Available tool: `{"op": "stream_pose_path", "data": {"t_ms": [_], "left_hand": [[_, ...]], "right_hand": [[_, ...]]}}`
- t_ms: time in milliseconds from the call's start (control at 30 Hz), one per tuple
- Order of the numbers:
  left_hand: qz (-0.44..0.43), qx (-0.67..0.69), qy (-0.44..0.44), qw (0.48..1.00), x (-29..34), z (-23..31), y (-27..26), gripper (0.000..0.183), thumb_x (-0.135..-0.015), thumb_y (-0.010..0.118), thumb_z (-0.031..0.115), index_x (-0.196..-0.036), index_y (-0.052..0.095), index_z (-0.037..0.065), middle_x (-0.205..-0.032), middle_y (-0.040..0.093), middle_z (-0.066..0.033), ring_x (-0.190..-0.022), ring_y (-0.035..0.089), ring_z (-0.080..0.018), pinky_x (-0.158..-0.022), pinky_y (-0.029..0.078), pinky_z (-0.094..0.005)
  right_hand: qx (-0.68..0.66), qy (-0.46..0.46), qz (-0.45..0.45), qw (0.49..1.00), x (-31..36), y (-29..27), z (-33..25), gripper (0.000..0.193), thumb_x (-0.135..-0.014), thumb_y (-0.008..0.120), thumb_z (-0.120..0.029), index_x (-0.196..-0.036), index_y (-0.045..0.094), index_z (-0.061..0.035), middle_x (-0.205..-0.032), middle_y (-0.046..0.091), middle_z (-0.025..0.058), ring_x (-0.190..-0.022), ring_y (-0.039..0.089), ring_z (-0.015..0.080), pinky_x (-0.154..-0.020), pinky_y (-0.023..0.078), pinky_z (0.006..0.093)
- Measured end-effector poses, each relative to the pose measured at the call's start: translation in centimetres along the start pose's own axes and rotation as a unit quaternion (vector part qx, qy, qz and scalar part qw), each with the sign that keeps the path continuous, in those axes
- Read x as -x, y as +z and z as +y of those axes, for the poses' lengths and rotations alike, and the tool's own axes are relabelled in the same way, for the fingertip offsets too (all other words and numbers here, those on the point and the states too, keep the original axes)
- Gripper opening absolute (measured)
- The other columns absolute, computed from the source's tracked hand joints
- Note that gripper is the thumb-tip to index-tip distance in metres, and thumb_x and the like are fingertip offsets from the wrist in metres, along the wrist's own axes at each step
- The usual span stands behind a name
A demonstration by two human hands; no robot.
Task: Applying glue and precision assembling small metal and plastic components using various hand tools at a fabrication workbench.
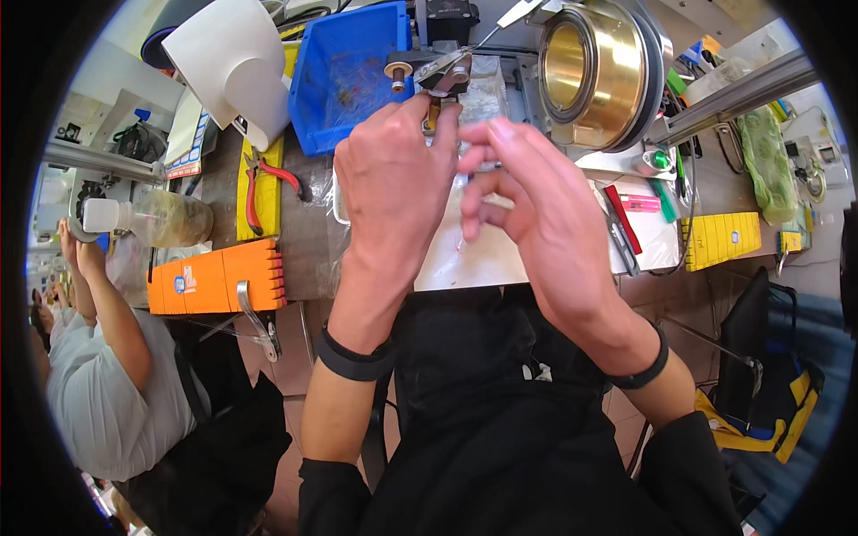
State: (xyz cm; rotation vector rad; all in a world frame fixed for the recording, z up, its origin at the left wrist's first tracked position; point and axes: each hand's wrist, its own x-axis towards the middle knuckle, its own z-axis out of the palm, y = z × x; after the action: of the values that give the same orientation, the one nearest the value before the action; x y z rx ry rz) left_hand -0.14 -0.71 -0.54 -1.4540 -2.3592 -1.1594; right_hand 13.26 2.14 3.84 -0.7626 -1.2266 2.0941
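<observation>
My left hand [393, 183] reaches up to a small dark metal fixture [447, 76] at the far middle of the bench. Its thumb and fingers pinch together just below the fixture; a bit of brass colour shows between them, but what they hold is mostly hidden. Close beside it on the right, my right hand [541, 210] is raised with loosely curved fingers apart and nothing visible in them. Behind the fingers, right of the fixture, lies a clear plastic piece [485, 85]. A white sheet [465, 255] covers the bench beneath my hands.
A blue bin [313, 107] stands left of the fixture, a large brass-coloured drum [617, 80] right of it. Red-handled pliers [253, 192], an orange block [219, 279] and a clear jar [170, 219] lie leftward. Tweezers [617, 237] rest at right. A co-worker [125, 375] sits left.
</observation>
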Motion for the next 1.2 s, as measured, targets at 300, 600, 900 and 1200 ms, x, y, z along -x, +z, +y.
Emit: {"op": "stream_pose_path", "data": {"t_ms": [300,600,900,1200], "left_hand": [[0.022,-0.011,-0.01,1.0,-0.5,-0.2,0.3,0.019,-0.083,0.073,0.022,-0.082,0.072,0.003,-0.076,0.068,-0.0155,-0.066,0.066,-0.0358,-0.06,0.052,-0.0428],[0.005,-0.036,0.055,0.998,-1.6,-1.5,0.2,0.018,-0.077,0.077,0.022,-0.081,0.074,0.005,-0.071,0.065,-0.0157,-0.065,0.065,-0.0341,-0.059,0.049,-0.0422],[-0.024,-0.133,0.092,0.987,-1.5,-0.3,-3.6,0.022,-0.08,0.076,0.025,-0.087,0.077,0.004,-0.072,0.07,-0.0133,-0.064,0.068,-0.0274,-0.065,0.053,-0.0335],[-0.162,0.29,-0.033,0.943,-8.0,-1.5,-5.3,0.024,-0.089,0.063,0.019,-0.101,0.078,0.004,-0.117,0.065,-0.0144,-0.101,0.063,-0.0213,-0.087,0.047,-0.0306]], "right_hand": [[-0.036,-0.054,0.063,0.996,-3.3,0.6,0.7,0.03,-0.101,0.057,-0.026,-0.116,0.055,0.0006,-0.102,0.055,0.0075,-0.083,0.056,0.0173,-0.073,0.048,0.0324],[-0.016,-0.05,0.078,0.996,-3.7,0.3,0.4,0.031,-0.098,0.059,-0.024,-0.117,0.054,0.0004,-0.103,0.056,0.0078,-0.082,0.056,0.0158,-0.071,0.048,0.0308],[-0.019,-0.031,0.076,0.996,-3.6,0.1,0.5,0.032,-0.099,0.057,-0.022,-0.12,0.053,0.0017,-0.104,0.056,0.0082,-0.081,0.056,0.0151,-0.072,0.047,0.0307],[-0.033,0.008,0.053,0.998,-3.6,0.4,0.1,0.033,-0.1,0.056,-0.022,-0.122,0.053,0.002,-0.105,0.056,0.0082,-0.079,0.057,0.0141,-0.071,0.048,0.0305]]}}
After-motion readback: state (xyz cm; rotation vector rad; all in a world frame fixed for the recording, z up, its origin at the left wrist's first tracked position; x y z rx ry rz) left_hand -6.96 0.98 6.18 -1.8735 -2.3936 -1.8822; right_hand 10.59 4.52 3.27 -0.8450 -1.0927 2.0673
